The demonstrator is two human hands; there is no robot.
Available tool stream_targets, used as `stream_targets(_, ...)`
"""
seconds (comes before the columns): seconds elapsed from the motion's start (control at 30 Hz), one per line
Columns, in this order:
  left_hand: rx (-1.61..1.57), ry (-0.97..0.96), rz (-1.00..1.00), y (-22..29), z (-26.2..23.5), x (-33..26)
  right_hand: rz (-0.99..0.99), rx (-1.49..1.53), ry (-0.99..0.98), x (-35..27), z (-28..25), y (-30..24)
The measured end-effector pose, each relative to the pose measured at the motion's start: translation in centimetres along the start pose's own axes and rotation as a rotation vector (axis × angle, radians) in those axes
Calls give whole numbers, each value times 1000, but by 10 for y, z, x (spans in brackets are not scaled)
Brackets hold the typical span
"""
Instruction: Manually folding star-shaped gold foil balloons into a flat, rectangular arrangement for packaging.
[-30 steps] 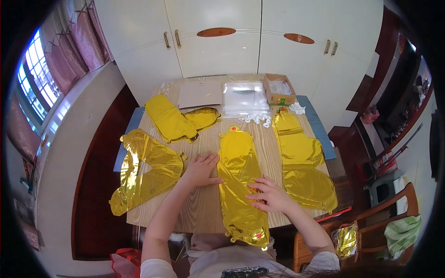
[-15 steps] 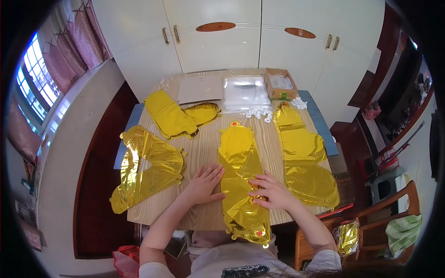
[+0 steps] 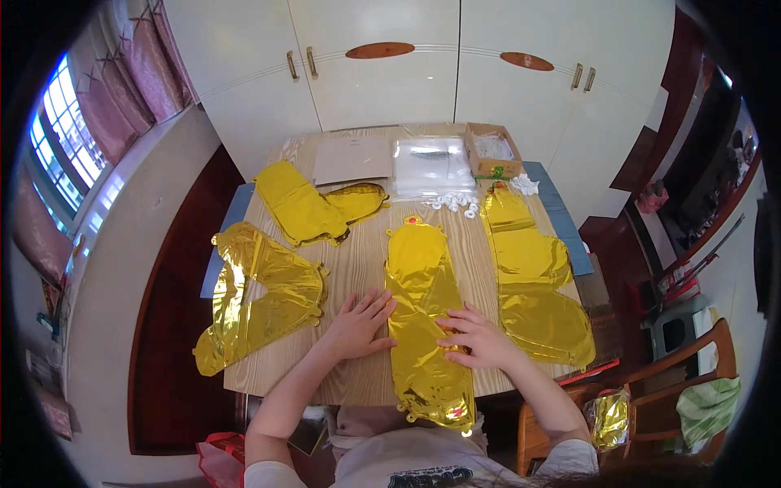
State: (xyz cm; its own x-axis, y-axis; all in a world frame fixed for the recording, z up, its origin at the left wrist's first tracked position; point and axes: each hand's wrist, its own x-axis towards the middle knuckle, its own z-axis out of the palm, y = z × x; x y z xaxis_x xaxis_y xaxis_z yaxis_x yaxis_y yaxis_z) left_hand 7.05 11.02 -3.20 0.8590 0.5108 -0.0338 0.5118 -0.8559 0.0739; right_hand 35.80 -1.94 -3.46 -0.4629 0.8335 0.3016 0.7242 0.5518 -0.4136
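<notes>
A flat, uninflated gold foil balloon [image 3: 417,264] lies lengthwise in front of me, its near end hanging over the table's front edge. My left hand [image 3: 364,327] rests flat beside its left edge, fingertips touching the foil. Spread fingers of my right hand [image 3: 478,337] lie on its right half. To the left is another gold foil balloon [image 3: 272,285] with a gap in its middle. Farther back sits a folded gold foil balloon [image 3: 305,203]. On the right, a wavy-edged gold foil balloon [image 3: 533,276] stretches along the table.
Along the back of the wooden table [image 3: 358,252] are a grey-brown board [image 3: 351,159], a stack of clear plastic bags [image 3: 431,163] and a cardboard box [image 3: 494,168]. Several small white rings [image 3: 455,202] lie before them. A wooden chair [image 3: 720,346] with a green cloth stands at right.
</notes>
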Motion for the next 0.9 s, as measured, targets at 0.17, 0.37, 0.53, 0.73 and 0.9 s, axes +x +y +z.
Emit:
stream_targets(0.17, -74, 13, -14, -8, 4, 7, -1, 3, 4, 0, 0, 1)
stream_targets(0.37, -105, -8, -31, -24, -1, 23, -7, 7, 4, 0, -1, 1)
stream_targets(0.53, -76, -22, -51, -31, -2, 32, 2, 14, -15, -1, 1, 3)
stream_targets(0.73, -103, 57, -46, -21, -2, 23, 39, 0, -85, -2, 2, 2)
stream_targets(0.9, -109, 57, -36, -21, 2, 21, 34, -3, -94, -1, 2, 0)
